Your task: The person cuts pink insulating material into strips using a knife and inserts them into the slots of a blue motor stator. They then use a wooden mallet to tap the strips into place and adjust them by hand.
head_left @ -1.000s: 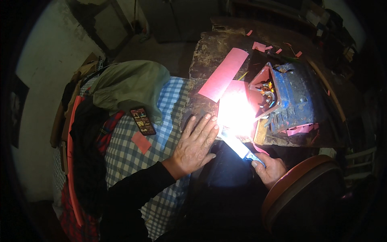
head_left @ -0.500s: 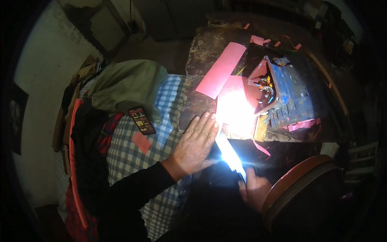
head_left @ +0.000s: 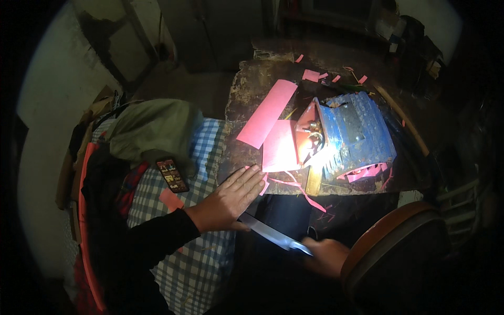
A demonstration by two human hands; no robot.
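Note:
My left hand (head_left: 226,200) lies palm down at the near edge of the dark wooden table (head_left: 236,105), fingers stretched out, beside small pink paper scraps. My right hand (head_left: 329,256), slightly blurred, is closed round the handle of a long-bladed knife (head_left: 270,233). The blade is below the table edge, its tip near my left thumb. Just beyond my left fingertips lies a pink paper sheet (head_left: 278,149), with a longer pink sheet (head_left: 269,113) to its upper left. Thin pink strips (head_left: 302,191) hang over the near edge.
A worn blue open-ended box (head_left: 367,128) holding small objects lies on its side, a small wood block (head_left: 314,181) at its corner. Pink scraps (head_left: 311,75) lie farther back. At left are a phone (head_left: 171,175), checked cloth (head_left: 178,226) and olive fabric (head_left: 152,128). A brown curved rim (head_left: 388,226) stands lower right.
The knife has swung from the sheet's near corner to below the table edge, its tip now toward my left thumb. The view has shifted, and the glare on the paper is smaller.

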